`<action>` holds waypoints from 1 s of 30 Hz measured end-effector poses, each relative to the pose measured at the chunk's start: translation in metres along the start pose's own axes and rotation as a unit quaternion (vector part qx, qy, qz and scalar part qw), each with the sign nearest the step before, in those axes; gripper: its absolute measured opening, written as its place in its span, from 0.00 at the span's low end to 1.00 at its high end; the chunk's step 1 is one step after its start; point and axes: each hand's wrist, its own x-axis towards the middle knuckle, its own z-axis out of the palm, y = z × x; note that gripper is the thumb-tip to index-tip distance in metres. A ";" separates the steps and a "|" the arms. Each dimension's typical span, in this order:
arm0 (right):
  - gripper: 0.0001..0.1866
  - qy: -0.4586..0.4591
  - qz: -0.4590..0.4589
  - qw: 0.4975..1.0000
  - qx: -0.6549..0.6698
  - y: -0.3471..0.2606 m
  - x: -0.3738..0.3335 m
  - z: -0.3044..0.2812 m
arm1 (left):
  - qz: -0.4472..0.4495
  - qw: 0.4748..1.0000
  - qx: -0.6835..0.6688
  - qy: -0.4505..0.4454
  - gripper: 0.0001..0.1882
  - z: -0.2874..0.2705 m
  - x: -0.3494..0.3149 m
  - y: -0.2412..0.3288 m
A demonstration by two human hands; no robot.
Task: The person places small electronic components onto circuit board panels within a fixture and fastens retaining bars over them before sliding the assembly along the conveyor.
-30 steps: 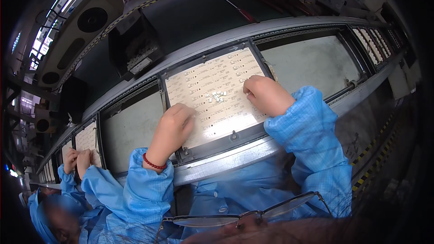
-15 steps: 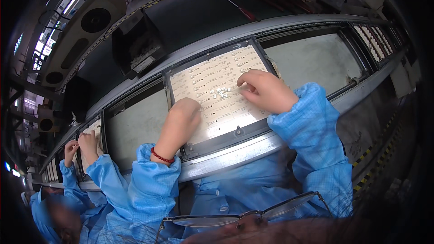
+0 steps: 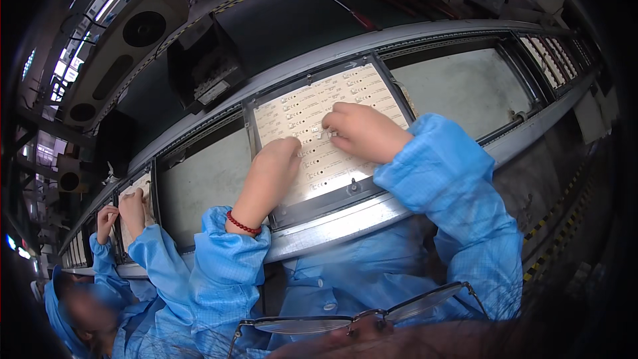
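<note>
Over the cream printed panel (image 3: 335, 167), the right hand (image 3: 365, 131) is partly hiding small white pieces (image 3: 315, 130) too tiny to identify.

Small printed marks (image 3: 292, 112) on cream board (image 3: 340, 174), arrow (image 3: 353, 65) on frame (image 3: 318, 201)

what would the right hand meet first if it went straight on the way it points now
Probably the white parts on the board, close ahead; depth is unclear, so the right hand may already touch them or pass just above.
</note>
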 end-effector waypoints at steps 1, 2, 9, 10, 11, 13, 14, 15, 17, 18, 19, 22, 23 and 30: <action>0.10 -0.017 -0.031 0.999 -0.027 0.000 0.005 0.006 | 0.048 0.999 0.025 -0.005 0.06 -0.001 -0.001 -0.005; 0.10 -0.016 -0.029 0.999 -0.028 -0.001 0.008 0.010 | 0.098 0.994 0.048 -0.010 0.06 -0.002 0.000 -0.006; 0.07 0.043 0.003 0.998 -0.047 -0.009 0.011 0.015 | 0.152 0.986 0.065 -0.001 0.06 -0.005 0.003 0.008; 0.07 0.056 0.009 0.998 -0.009 -0.007 0.010 0.011 | 0.146 0.988 0.057 0.008 0.07 -0.004 0.006 0.011; 0.07 0.055 0.002 0.998 -0.007 -0.009 0.009 0.005 | 0.136 0.989 0.052 0.019 0.08 -0.005 0.005 0.011; 0.07 0.034 0.086 0.992 0.091 -0.009 0.001 -0.017 | 0.151 0.987 0.054 0.021 0.09 -0.004 0.013 0.010; 0.07 0.035 0.087 0.992 0.087 -0.006 -0.007 -0.024 | 0.170 0.984 0.053 0.018 0.10 -0.001 0.020 0.009; 0.07 0.040 0.100 0.988 0.114 -0.002 -0.015 -0.031 | 0.172 0.984 0.052 0.022 0.10 0.003 0.028 0.009; 0.09 0.052 0.101 0.983 0.147 0.008 -0.029 -0.040 | 0.160 0.986 0.054 -0.014 0.08 0.011 0.041 0.011; 0.09 0.051 0.098 0.984 0.142 0.011 -0.033 -0.042 | 0.161 0.986 0.053 -0.008 0.08 0.014 0.045 0.012; 0.09 0.038 0.100 0.987 0.123 0.013 -0.037 -0.042 | 0.150 0.986 0.065 -0.024 0.08 0.017 0.048 0.012; 0.09 0.004 0.123 0.988 0.095 0.012 -0.044 -0.044 | 0.133 0.987 0.078 -0.044 0.08 0.024 0.056 0.014; 0.09 0.003 0.110 0.990 0.091 0.011 -0.045 -0.042 | 0.124 0.987 0.083 -0.052 0.07 0.025 0.055 0.012; 0.09 0.014 0.049 0.999 0.007 0.028 -0.054 -0.039 | 0.116 0.992 0.052 -0.010 0.07 0.018 0.042 0.013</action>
